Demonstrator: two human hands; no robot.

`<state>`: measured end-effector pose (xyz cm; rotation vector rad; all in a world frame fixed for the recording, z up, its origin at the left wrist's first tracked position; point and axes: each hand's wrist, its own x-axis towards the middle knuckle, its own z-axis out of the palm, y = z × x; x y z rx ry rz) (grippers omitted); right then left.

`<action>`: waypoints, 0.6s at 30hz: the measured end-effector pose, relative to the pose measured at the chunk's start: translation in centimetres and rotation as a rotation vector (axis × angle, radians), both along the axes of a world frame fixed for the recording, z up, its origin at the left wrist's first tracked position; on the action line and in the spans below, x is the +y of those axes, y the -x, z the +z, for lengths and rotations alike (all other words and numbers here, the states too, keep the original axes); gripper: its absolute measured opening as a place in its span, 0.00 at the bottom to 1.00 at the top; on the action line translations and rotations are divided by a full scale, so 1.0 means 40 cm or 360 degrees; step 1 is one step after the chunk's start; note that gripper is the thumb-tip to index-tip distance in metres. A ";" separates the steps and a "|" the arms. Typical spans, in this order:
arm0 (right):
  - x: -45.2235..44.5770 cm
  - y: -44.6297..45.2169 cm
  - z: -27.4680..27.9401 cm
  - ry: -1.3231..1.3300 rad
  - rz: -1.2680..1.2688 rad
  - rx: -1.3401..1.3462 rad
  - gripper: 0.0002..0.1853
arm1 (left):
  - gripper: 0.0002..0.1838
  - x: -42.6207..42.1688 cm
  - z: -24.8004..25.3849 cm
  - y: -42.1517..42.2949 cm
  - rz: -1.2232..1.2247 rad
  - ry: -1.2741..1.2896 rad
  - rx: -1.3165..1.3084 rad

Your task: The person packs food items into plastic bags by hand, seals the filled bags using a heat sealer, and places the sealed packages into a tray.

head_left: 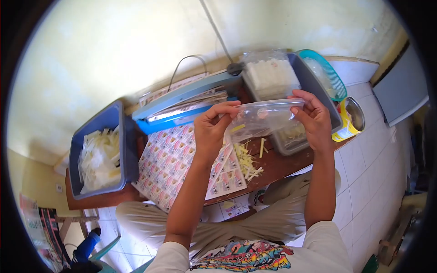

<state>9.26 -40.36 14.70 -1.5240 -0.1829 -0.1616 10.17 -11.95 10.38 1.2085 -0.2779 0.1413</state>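
A clear plastic bag (264,116) is stretched between my two hands above the bench. My left hand (211,134) pinches its left top corner between thumb and fingers. At the other top corner, my right hand (315,120) grips the bag the same way. A small yellow strip (238,128) shows at the bag's left side; whether it lies inside or behind the plastic I cannot tell. Below the bag, a pile of thin pale-yellow strips (246,164) lies on the wood, beside printed label sheets (170,159) with repeated pink pictures.
A long blue device like a bag sealer (186,96) stands behind the sheets. At left, a grey-blue bin (129,154) holds pale, plastic-wrapped pieces. Another grey bin (334,117) at right carries a white packet (271,74). Beyond are a teal basket (339,86) and a yellow tin (345,129).
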 end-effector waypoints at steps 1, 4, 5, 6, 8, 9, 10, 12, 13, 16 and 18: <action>-0.034 -0.008 -0.004 0.0036 -0.0111 0.0010 0.23 | 0.06 -0.045 0.013 -0.021 -0.0015 -0.0015 -0.0043; -0.111 -0.015 -0.017 0.0171 -0.0401 0.0065 0.21 | 0.08 -0.159 0.007 -0.087 -0.0047 -0.0153 0.0014; -0.127 -0.019 -0.026 0.0261 -0.0534 0.0108 0.20 | 0.10 -0.197 0.002 -0.100 -0.0041 -0.0189 0.0052; -0.146 -0.023 -0.044 0.0258 -0.0560 0.0118 0.20 | 0.10 -0.222 -0.013 -0.117 -0.0069 -0.0192 0.0057; -0.185 -0.038 -0.087 0.0370 -0.0749 0.0182 0.19 | 0.12 -0.272 -0.048 -0.149 -0.0182 -0.0266 0.0372; -0.201 -0.043 -0.106 0.0371 -0.0764 0.0191 0.19 | 0.12 -0.292 -0.053 -0.155 -0.0199 -0.0268 0.0378; -0.214 -0.047 -0.124 0.0402 -0.0823 0.0218 0.19 | 0.12 -0.309 -0.058 -0.159 -0.0164 -0.0422 0.0303; -0.229 -0.051 -0.139 0.0421 -0.0884 0.0248 0.18 | 0.13 -0.337 -0.059 -0.164 -0.0133 -0.0586 0.0226; -0.227 -0.049 -0.138 0.0612 -0.0943 0.0207 0.19 | 0.13 -0.350 -0.058 -0.163 -0.0001 -0.0799 -0.0009; -0.219 -0.055 -0.130 0.0895 -0.1044 0.0212 0.21 | 0.13 -0.367 -0.050 -0.172 0.0074 -0.1179 -0.0321; -0.223 -0.060 -0.146 0.0997 -0.1082 0.0253 0.23 | 0.13 -0.378 -0.048 -0.174 0.0019 -0.1339 -0.0394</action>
